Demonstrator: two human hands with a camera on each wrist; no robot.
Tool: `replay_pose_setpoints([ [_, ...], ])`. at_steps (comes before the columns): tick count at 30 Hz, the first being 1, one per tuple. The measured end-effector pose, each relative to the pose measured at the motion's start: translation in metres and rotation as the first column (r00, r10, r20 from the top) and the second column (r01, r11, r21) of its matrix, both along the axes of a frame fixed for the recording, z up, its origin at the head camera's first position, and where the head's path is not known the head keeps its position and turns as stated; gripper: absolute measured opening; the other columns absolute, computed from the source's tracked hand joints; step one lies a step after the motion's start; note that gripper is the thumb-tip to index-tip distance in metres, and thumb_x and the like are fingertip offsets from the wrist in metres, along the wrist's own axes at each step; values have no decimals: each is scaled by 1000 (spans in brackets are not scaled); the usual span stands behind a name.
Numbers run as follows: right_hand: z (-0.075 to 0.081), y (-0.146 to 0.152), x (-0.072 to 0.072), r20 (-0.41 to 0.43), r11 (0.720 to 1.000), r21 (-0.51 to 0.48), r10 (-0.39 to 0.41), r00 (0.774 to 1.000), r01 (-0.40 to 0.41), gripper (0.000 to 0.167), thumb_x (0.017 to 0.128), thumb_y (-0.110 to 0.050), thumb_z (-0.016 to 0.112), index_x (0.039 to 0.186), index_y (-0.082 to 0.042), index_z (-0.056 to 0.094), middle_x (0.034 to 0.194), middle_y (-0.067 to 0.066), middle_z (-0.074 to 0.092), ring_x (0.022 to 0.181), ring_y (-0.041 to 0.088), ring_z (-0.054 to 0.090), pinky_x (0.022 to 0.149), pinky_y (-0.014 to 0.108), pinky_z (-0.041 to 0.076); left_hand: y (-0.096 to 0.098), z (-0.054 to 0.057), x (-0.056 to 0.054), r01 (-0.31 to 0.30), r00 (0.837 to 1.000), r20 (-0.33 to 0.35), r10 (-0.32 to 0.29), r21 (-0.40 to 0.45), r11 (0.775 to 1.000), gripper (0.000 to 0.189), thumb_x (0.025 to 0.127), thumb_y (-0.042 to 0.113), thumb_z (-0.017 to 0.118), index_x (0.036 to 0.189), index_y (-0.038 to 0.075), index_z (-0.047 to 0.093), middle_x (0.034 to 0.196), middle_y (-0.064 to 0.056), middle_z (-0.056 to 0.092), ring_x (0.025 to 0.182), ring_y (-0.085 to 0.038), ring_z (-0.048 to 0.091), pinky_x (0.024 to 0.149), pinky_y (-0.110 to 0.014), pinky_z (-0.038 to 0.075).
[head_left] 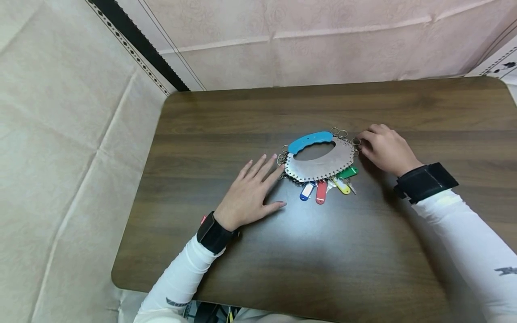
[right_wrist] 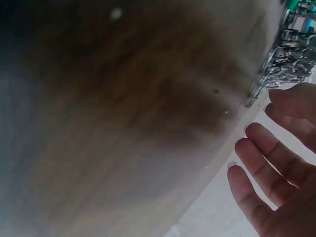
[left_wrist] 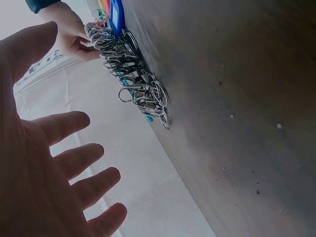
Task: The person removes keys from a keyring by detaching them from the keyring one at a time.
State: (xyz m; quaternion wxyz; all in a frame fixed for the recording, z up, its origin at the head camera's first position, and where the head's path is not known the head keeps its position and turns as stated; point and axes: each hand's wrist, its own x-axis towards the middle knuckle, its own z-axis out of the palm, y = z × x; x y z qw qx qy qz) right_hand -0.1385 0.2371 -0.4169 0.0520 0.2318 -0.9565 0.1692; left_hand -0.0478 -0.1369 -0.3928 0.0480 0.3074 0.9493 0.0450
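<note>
A silver metal key holder plate with a blue grip lies on the table, many small holes along its edge. Metal key rings and clips hang around that edge. From its near side extend a blue key tag, a red key tag, a yellow key tag and a green key tag. My left hand, fingers spread and straight, is beside the plate's left end. At the right end my right hand pinches a key ring between thumb and forefinger; its other fingers are loosely bent.
The dark wooden table has rounded corners. Pale cloth hangs behind it and more covers the left side. Black bands wrap both wrists over white sleeves.
</note>
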Motion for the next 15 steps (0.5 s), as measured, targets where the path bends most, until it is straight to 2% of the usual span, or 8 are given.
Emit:
replay_pose_setpoints([
  [9,-2,0,-11,84,1000,10,10,996,-11,28,94,-6,68,120,2,69,107,25,63,96,39,58,82,56,50,0,0,4,2,1000,19,-2,4,1000,85,95,70,49,162,24,23,171,-4,15,159,-26,13,128,-52,14],
  [12,-3,1,-15,123,999,-22,30,992,-28,28,94,-4,69,121,1,68,107,25,63,94,37,59,80,54,51,1,0,5,4,1000,29,-4,4,1000,85,95,70,49,162,24,23,171,-4,14,159,-25,13,128,-52,14],
  [15,-3,2,-22,186,998,-64,40,982,-28,24,93,-1,69,116,3,67,102,24,62,91,35,60,78,52,50,1,0,5,4,999,32,-4,4,1000,86,96,70,49,162,23,23,171,-5,15,159,-25,13,128,-52,14],
])
